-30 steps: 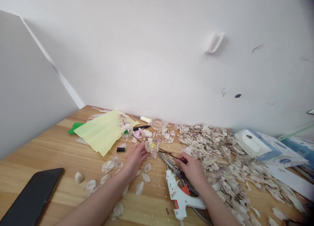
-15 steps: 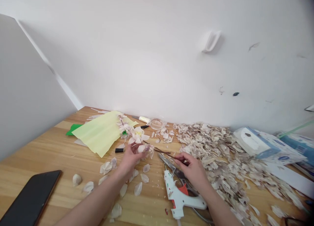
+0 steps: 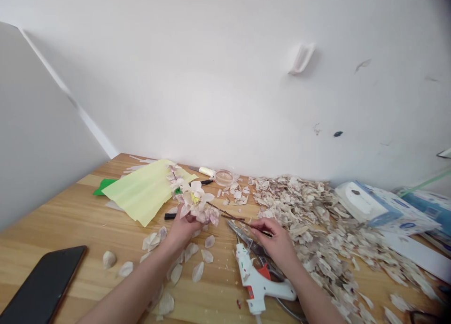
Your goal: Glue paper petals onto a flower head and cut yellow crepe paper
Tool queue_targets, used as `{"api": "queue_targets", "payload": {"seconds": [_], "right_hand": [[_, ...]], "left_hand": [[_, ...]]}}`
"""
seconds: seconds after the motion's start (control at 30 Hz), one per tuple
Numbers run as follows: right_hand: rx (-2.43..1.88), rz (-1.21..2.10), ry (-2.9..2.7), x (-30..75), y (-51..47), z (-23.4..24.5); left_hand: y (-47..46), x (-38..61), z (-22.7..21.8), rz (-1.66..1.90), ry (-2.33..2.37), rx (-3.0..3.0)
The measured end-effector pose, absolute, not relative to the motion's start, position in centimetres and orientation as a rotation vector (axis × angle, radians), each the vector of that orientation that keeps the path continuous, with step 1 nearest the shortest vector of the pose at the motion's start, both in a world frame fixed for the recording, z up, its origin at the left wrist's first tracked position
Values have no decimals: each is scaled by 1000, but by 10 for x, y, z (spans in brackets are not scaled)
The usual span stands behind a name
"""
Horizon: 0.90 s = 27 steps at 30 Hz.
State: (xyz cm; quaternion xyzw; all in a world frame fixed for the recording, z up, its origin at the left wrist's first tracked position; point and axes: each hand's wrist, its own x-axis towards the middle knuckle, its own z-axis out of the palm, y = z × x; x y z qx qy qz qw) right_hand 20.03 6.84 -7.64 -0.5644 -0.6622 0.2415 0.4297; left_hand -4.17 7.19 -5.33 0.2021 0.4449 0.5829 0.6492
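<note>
My left hand (image 3: 181, 229) is closed round the underside of a pale pink-and-white flower (image 3: 196, 203) with a yellow centre, made of thin petal-like skins, and holds it a little above the wooden table (image 3: 70, 220). A thin brown stem (image 3: 232, 217) runs from the flower to my right hand (image 3: 276, 242), whose fingers pinch its far end just above the table. Loose white petals (image 3: 197, 267) lie under and around my left wrist. A second small flower with a green centre (image 3: 177, 185) rests on the yellow paper behind.
A white hot glue gun (image 3: 259, 286) and scissors (image 3: 246, 237) lie by my right wrist. A big heap of dry husks (image 3: 317, 220) covers the right side. Yellow paper (image 3: 144, 190), a black pen (image 3: 172, 215), a small glass dish (image 3: 224, 177), tissue boxes (image 3: 377, 206) and a phone (image 3: 42, 286) lie around.
My left hand went from lying flat beside the flower to gripping it and lifting it up and leftward. My right hand kept its pinch on the stem.
</note>
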Motion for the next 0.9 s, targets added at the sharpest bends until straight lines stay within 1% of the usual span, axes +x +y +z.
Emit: {"api": "queue_targets", "payload": {"seconds": [0.2,0.4,0.57,0.9], "right_hand": [[-1418,548,-1666,197,67,-79],[-1425,534,-1708,196,67,-80],[-1437,516,-1762,195,65,-79],[-1482,517,-1869,192,60,-72]], "left_hand": [[61,-49,-54,1338,924,453],[31,-56,-50,1298,1014,241],[11,-47,-39,1245,939,15],[7,-44,-41,1287,899,13]]}}
